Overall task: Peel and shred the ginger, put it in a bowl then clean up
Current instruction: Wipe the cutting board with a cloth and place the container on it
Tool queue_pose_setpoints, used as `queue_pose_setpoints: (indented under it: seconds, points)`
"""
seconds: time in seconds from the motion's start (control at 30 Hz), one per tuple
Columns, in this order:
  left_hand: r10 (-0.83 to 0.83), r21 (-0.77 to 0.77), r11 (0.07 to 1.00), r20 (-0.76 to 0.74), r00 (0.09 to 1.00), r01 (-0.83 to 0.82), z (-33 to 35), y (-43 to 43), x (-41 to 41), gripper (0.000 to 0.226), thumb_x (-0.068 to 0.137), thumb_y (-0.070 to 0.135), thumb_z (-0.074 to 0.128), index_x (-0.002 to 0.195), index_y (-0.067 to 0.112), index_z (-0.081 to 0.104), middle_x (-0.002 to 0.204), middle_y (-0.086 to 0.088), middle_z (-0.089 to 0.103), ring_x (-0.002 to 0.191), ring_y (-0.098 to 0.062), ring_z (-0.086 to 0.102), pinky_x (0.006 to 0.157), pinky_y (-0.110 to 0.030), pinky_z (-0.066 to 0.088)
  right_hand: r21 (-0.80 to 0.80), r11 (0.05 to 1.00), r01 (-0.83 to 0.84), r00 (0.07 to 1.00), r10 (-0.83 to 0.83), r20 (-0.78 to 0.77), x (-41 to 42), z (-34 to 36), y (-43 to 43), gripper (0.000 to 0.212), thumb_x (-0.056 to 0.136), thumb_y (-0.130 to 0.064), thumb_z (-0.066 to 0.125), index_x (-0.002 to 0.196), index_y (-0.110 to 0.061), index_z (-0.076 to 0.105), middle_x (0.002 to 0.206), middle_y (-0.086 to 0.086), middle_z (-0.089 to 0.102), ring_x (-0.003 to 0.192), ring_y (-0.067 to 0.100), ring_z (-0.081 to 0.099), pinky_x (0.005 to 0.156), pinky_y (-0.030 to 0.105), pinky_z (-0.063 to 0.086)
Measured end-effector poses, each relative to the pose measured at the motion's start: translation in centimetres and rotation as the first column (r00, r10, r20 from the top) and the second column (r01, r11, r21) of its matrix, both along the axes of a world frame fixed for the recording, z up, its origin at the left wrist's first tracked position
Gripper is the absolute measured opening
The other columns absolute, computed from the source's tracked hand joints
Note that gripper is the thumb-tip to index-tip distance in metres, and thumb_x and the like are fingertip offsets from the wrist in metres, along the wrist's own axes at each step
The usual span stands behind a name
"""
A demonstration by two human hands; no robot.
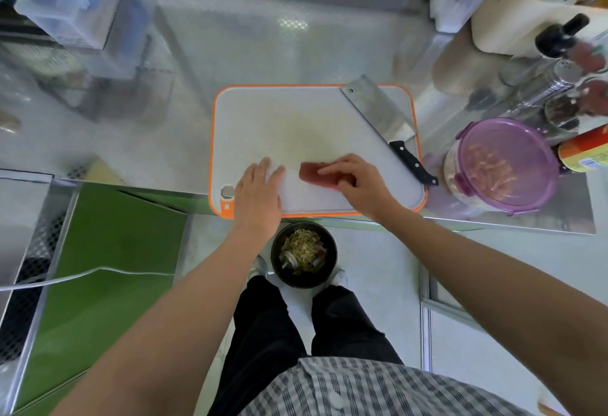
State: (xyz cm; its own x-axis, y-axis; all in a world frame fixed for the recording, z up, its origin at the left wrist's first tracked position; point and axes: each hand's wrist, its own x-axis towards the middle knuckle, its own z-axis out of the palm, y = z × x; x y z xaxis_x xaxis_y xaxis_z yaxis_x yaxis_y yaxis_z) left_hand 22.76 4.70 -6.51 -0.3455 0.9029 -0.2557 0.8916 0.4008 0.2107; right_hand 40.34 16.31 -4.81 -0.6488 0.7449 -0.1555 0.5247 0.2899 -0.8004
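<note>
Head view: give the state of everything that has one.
cutting board: lying flat, no ginger on it
cleaver: lying on the board, unheld
red cloth: pressed under the right hand
left hand: flat on the board
purple-lidded container: closed
black bin: holds scraps

- Your counter (230, 40) is brushed metal, shiny with glare.
- Your cutting board (296, 113) is matt white plastic, edged in orange.
- Your cleaver (375, 109) has a dull steel blade and a glossy black handle.
- The purple lid (506, 159) is glossy, see-through plastic.
- Your shirt (362, 389) is checked cloth.
</note>
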Motion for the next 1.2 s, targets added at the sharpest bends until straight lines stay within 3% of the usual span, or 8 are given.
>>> queue_pose_setpoints:
  seconds: [0.1, 0.2, 0.4, 0.57, 0.77, 0.93, 1.07, 1.2]
  points:
    - [0.026, 0.022, 0.999, -0.01, 1.0, -0.026, -0.1, 0.1, 0.0, 0.055, 0.094, 0.01, 0.048, 0.145, 0.024, 0.035, 0.156, -0.005, 0.023, 0.141, -0.029, 0.021, 0.112, -0.041, 0.028, 0.104, 0.983, 0.154, 0.985, -0.161, 0.064, -0.7, -1.3, 3.7, 0.055, 0.073, 0.0, 0.044, 0.124, -0.011, 0.063, 0.123, 0.011, 0.053, 0.117, 0.026, 0.05, 0.1, 0.013, 0.03]
    - [0.036, 0.058, 0.998, -0.013, 0.999, -0.035, -0.2, 0.1, 0.2, 0.055, 0.091, 0.006, 0.05, 0.142, 0.022, 0.041, 0.154, -0.005, 0.029, 0.139, -0.03, 0.025, 0.107, -0.042, 0.03, 0.109, 0.993, 0.046, 0.998, -0.051, 0.047, -0.8, -2.6, 2.1, 0.055, 0.069, -0.003, 0.044, 0.119, -0.011, 0.066, 0.124, 0.012, 0.055, 0.121, 0.027, 0.049, 0.106, 0.023, 0.029]
    - [0.068, 0.103, 0.992, 0.003, 0.998, -0.068, -0.1, 0.3, 0.5, 0.049, 0.09, 0.001, 0.05, 0.135, 0.018, 0.05, 0.15, -0.009, 0.036, 0.135, -0.033, 0.03, 0.104, -0.044, 0.031, -0.154, 0.957, -0.247, 0.965, 0.258, 0.052, 2.1, 0.0, -2.7, 0.044, 0.065, -0.003, 0.043, 0.09, -0.018, 0.077, 0.1, -0.002, 0.065, 0.095, 0.011, 0.06, 0.086, 0.012, 0.04]
    - [0.077, 0.088, 0.993, -0.002, 0.997, -0.077, 0.0, 0.3, 0.5, 0.054, 0.09, 0.0, 0.047, 0.139, 0.022, 0.046, 0.152, -0.004, 0.033, 0.138, -0.029, 0.026, 0.107, -0.041, 0.029, 0.058, 0.998, 0.023, 0.999, -0.026, 0.046, 0.7, 0.2, 1.8, 0.049, 0.067, -0.006, 0.046, 0.107, -0.015, 0.073, 0.11, 0.007, 0.062, 0.101, 0.019, 0.058, 0.087, 0.011, 0.038]
    - [0.06, 0.08, 0.995, -0.006, 0.998, -0.059, 0.0, 0.4, 0.4, 0.054, 0.091, -0.001, 0.046, 0.139, 0.022, 0.046, 0.153, -0.006, 0.032, 0.137, -0.03, 0.027, 0.106, -0.041, 0.031, -0.059, 0.967, -0.246, 0.969, 0.247, 0.0, 2.1, -0.8, -3.8, 0.042, 0.072, 0.01, 0.05, 0.092, -0.014, 0.077, 0.103, -0.004, 0.064, 0.104, 0.007, 0.058, 0.097, 0.016, 0.04]
    - [0.037, 0.045, 0.998, -0.024, 0.999, -0.036, 0.0, 0.3, 0.4, 0.054, 0.093, 0.003, 0.046, 0.143, 0.022, 0.04, 0.155, -0.007, 0.027, 0.139, -0.03, 0.024, 0.109, -0.041, 0.033, 0.13, 0.99, 0.046, 0.999, -0.046, -0.006, 2.8, -1.1, -2.1, 0.044, 0.071, 0.003, 0.047, 0.102, -0.013, 0.075, 0.111, 0.004, 0.064, 0.107, 0.02, 0.058, 0.1, 0.035, 0.044]
    - [0.033, 0.042, 0.999, -0.053, 0.998, -0.031, 0.0, 0.4, 1.0, 0.053, 0.091, 0.003, 0.046, 0.142, 0.018, 0.039, 0.156, -0.012, 0.023, 0.14, -0.033, 0.022, 0.108, -0.041, 0.032, -0.065, 0.99, -0.125, 0.992, 0.123, -0.035, 4.0, -0.5, -4.8, 0.044, 0.068, 0.003, 0.044, 0.092, -0.016, 0.077, 0.104, 0.0, 0.066, 0.104, 0.011, 0.061, 0.095, 0.029, 0.048]
    - [0.005, 0.087, 0.996, -0.081, 0.997, 0.002, 0.4, 0.6, 2.5, 0.055, 0.089, 0.006, 0.053, 0.14, 0.019, 0.041, 0.152, -0.013, 0.026, 0.135, -0.034, 0.028, 0.102, -0.042, 0.034, 0.104, 0.966, 0.238, 0.97, -0.242, 0.026, 5.1, -0.8, -2.0, 0.051, 0.071, 0.001, 0.044, 0.112, -0.013, 0.071, 0.117, 0.005, 0.06, 0.112, 0.019, 0.054, 0.1, 0.031, 0.043]
